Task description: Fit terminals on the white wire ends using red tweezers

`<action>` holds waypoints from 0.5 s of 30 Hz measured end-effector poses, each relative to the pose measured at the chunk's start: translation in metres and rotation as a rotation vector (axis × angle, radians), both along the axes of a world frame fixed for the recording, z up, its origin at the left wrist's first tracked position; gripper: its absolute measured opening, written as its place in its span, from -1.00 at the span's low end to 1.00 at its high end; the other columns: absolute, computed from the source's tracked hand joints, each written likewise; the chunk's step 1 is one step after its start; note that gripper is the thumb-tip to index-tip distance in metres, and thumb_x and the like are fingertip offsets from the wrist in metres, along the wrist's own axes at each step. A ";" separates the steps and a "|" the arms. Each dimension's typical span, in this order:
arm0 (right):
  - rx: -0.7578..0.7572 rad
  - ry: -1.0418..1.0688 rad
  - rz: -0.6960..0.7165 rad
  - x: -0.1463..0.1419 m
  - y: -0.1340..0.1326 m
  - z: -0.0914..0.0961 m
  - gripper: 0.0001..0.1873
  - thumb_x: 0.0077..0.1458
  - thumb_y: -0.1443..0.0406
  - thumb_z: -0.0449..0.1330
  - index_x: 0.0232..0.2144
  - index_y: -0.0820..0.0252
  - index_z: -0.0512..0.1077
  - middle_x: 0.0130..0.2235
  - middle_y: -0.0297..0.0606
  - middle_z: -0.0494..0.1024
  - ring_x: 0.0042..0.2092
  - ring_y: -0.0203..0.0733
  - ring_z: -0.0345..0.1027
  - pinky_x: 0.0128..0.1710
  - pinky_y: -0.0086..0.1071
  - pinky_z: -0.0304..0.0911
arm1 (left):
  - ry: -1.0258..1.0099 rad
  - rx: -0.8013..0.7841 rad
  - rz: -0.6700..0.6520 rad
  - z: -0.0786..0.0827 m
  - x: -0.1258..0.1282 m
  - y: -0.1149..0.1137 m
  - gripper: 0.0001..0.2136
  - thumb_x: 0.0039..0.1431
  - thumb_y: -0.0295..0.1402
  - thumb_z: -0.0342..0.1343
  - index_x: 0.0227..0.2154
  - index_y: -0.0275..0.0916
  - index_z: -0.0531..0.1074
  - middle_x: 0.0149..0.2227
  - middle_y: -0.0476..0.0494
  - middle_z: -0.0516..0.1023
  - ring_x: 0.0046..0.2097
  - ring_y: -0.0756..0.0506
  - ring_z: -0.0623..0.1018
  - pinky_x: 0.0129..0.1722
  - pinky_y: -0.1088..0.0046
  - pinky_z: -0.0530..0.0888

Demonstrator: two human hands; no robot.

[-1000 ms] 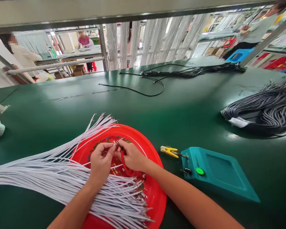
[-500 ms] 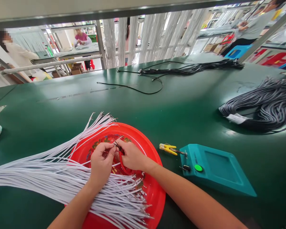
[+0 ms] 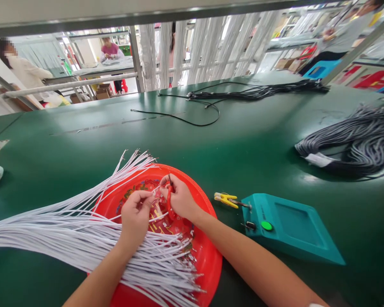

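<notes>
My left hand (image 3: 137,213) is closed in a pinch on the end of one white cable, above a red basin (image 3: 211,238). Just to its right, my right hand (image 3: 178,198) wraps round red-handled scissors (image 3: 170,200), whose dark tips point up. Its thumb and forefinger meet near the cable's end; what they pinch is too small to make out. Many white cables (image 3: 67,228) lie across the basin from the left, some with stripped ends toward its right side. A smaller group of white cable ends (image 3: 137,164) rests over the far rim.
Right of the basin stands a teal device (image 3: 294,226) with a green button and a yellow clip (image 3: 226,199). A coiled grey cable bundle (image 3: 348,145) lies farther right. Black cables (image 3: 256,91) stretch along the table's far side. Several people are beyond the table.
My right hand has drawn slightly right and up from the left hand. The scissors have swung from the cable end to pointing upward. My left hand stays nearly still.
</notes>
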State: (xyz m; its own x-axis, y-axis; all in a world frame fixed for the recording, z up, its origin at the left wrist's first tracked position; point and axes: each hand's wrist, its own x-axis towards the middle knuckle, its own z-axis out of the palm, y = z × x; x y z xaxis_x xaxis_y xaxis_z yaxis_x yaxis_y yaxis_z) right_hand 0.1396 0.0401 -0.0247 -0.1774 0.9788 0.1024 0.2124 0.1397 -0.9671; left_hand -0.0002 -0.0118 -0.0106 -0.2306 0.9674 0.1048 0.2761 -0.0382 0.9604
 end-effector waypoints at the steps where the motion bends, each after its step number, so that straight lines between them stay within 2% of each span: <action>1: 0.006 0.016 0.004 0.000 -0.001 -0.002 -0.91 -0.08 0.36 0.05 -0.40 0.16 0.26 -0.53 -0.44 0.26 -0.50 -0.31 0.12 -0.50 -0.45 0.06 | -0.047 -0.044 0.036 0.000 0.000 0.002 -0.84 -0.02 -0.28 0.14 -0.45 -0.28 0.43 -0.50 -0.03 0.45 -0.47 0.01 0.40 -0.45 0.52 0.36; 5: 0.026 0.027 0.049 0.000 -0.004 -0.005 -0.92 -0.05 0.35 0.06 -0.39 0.15 0.25 -0.53 -0.46 0.24 -0.50 -0.33 0.11 -0.50 -0.46 0.07 | -0.146 -0.097 0.068 0.001 0.000 0.006 -0.80 -0.08 -0.25 0.17 -0.45 -0.30 0.42 -0.57 0.01 0.41 -0.53 0.05 0.37 -0.52 0.55 0.33; 10: 0.065 -0.185 0.264 0.000 -0.009 0.003 -0.94 -0.03 0.35 0.10 -0.44 0.17 0.25 -0.54 -0.44 0.30 -0.51 -0.34 0.13 -0.51 -0.48 0.02 | -0.175 -0.077 0.054 0.003 0.002 0.005 -0.82 -0.09 -0.27 0.18 -0.47 -0.30 0.43 -0.55 0.00 0.43 -0.52 0.04 0.39 -0.50 0.54 0.37; 15: 0.138 -0.308 0.291 -0.002 -0.013 0.005 -0.88 0.00 0.31 0.11 -0.49 0.17 0.20 -0.56 -0.43 0.28 -0.53 -0.35 0.10 -0.54 -0.49 -0.05 | -0.165 -0.039 0.020 0.002 0.003 0.003 -0.85 -0.07 -0.30 0.17 -0.46 -0.29 0.43 -0.48 -0.04 0.48 -0.45 0.01 0.46 -0.42 0.52 0.42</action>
State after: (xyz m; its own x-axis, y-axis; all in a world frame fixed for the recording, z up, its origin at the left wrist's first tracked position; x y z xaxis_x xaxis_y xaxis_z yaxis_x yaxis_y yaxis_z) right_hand 0.1372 0.0270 -0.0195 -0.4862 0.8645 0.1277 0.4202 0.3594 -0.8332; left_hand 0.0033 -0.0088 -0.0082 -0.2607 0.9651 0.0267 0.1153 0.0037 0.9933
